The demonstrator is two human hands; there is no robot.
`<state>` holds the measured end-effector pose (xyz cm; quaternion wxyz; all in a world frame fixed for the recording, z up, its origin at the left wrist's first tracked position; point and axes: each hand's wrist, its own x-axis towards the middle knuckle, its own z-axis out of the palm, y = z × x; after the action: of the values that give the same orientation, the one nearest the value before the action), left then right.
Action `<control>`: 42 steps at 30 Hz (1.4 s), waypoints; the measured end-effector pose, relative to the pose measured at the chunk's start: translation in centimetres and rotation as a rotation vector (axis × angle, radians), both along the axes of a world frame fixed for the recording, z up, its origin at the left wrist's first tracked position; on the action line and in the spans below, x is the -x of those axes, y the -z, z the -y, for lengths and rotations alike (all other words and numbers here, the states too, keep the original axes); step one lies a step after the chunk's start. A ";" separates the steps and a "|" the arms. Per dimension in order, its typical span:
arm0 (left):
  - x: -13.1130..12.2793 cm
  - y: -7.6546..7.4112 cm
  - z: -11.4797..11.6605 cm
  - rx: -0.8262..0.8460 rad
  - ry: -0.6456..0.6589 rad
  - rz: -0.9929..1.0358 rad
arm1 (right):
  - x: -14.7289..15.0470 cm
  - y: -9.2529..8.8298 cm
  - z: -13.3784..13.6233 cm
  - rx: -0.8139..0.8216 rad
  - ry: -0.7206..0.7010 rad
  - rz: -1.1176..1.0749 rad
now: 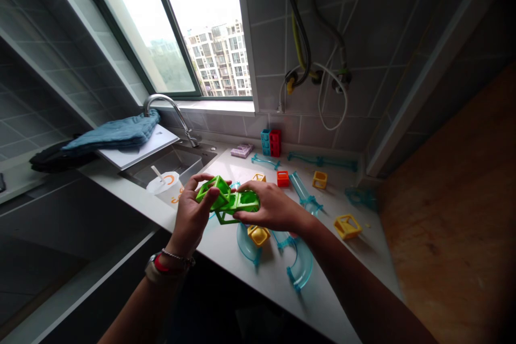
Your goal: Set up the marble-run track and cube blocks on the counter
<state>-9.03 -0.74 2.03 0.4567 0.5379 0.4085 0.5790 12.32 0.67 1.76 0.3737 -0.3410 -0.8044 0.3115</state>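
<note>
Above the counter's front part I hold green open-frame toy blocks between both hands. My left hand [194,205] is closed round a green cube block [215,192] at the left, thumb in front. My right hand [269,203] grips another green block [246,201] from the right, fingers along its top and thumb below. The green pieces touch one another; whether they are locked together I cannot tell. Just below the hands lie a yellow block [258,235] and a curved clear-blue track piece [249,247].
On the white counter [334,274] lie a straight track [300,187], a curved track [303,269], yellow blocks [347,227] and a red block [282,178]. Stacked red blocks [275,143] stand by the wall. A paper cup [165,187] with a straw stands left, near the sink [141,172].
</note>
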 end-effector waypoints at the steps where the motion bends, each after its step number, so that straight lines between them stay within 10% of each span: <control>1: 0.0 0.1 0.0 -0.001 0.000 -0.004 | 0.0 0.0 0.0 -0.002 0.009 -0.007; 42: -1.6 1.4 0.5 -0.050 -0.095 -0.009 | 1.0 0.2 0.4 0.044 0.024 -0.067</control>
<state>-7.47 -1.20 0.60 0.4132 0.5316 0.4212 0.6076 11.36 0.32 1.58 0.3966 -0.3481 -0.7803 0.3356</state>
